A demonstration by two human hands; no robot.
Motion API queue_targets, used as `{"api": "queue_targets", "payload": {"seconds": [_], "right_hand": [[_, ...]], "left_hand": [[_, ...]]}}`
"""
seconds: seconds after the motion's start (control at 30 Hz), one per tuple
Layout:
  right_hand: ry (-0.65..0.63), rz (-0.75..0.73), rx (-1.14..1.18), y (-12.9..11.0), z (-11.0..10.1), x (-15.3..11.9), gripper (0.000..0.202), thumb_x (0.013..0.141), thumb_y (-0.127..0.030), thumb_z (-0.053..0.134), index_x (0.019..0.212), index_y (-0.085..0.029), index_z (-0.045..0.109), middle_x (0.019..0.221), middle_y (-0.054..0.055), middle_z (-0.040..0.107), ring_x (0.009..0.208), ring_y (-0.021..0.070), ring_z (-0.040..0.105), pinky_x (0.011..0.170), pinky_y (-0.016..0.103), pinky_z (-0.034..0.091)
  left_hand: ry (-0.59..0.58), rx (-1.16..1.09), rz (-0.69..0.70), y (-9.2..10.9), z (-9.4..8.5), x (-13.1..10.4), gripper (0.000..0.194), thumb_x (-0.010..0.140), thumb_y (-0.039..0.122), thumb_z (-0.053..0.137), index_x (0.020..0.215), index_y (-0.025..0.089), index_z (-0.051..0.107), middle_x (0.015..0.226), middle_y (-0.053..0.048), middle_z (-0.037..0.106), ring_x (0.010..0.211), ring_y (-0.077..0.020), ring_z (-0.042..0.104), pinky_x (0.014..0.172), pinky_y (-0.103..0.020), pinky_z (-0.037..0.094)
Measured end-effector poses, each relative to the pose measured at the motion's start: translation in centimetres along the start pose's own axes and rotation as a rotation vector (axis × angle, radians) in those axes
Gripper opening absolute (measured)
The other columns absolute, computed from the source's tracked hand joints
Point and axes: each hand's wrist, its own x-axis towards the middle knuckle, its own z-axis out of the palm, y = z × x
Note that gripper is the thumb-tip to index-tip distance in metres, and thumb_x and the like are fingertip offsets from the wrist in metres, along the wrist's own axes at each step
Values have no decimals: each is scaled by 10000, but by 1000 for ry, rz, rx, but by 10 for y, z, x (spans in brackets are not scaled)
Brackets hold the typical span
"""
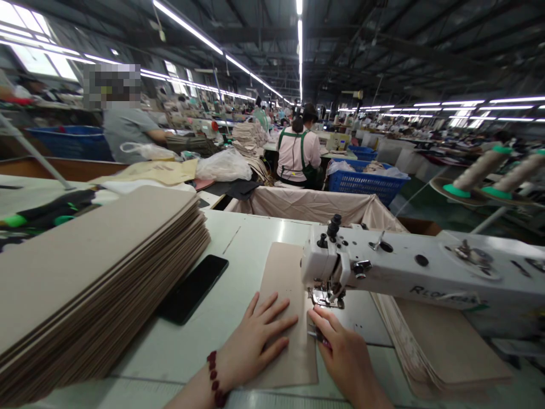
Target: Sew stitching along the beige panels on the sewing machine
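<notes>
My left hand (266,335) lies flat with fingers spread on a beige fabric panel (283,267), left of the sewing machine's needle area. The panel extends along the left side of the presser foot (326,298). Close in front of the foot is my right hand (343,346), its fingers closed around a small metal tool (314,334) with a purplish handle. Most of that tool is hidden in the hand, so its kind is unclear. The right fingertips are near the panel's right edge. The white sewing machine (409,267) reaches in from the right.
A tall stack of beige panels (106,238) stands at left, beside a black phone (193,289). More panels (451,341) lie under the machine arm. Thread cones (481,170) stand at right. Beyond the table are a cloth-lined bin (306,203), a blue basket (361,184) and seated people.
</notes>
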Motion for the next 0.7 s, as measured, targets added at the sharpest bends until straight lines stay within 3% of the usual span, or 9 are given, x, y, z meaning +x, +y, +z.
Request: {"api": "queue_targets", "payload": {"seconds": [0.37,0.5,0.7], "right_hand": [[15,-10,16,1,2,-2,700,795,-16,410,1403,-361,387,1454,-52,443,1156,176,569,947,347,490],[12,-15,11,3,4,-3,709,789,-16,413,1407,-361,379,1462,-51,432,1154,181,569,941,353,494],[12,-27,-3,4,6,-2,725,770,-7,403,1410,-346,382,1456,-31,444,1146,196,575,931,368,502]], "left_hand": [[-17,-3,5,-1,1,-1,453,983,382,467,1422,444,374,1525,40,338,1421,-308,232,1126,-632,110],[-5,-1,56,1,0,-2,440,990,379,454,1426,397,393,1505,12,379,1420,-301,241,1137,-610,78],[-87,-12,102,8,-9,2,465,1000,367,432,1456,347,349,1496,4,396,1416,-282,261,1147,-597,66]]}}
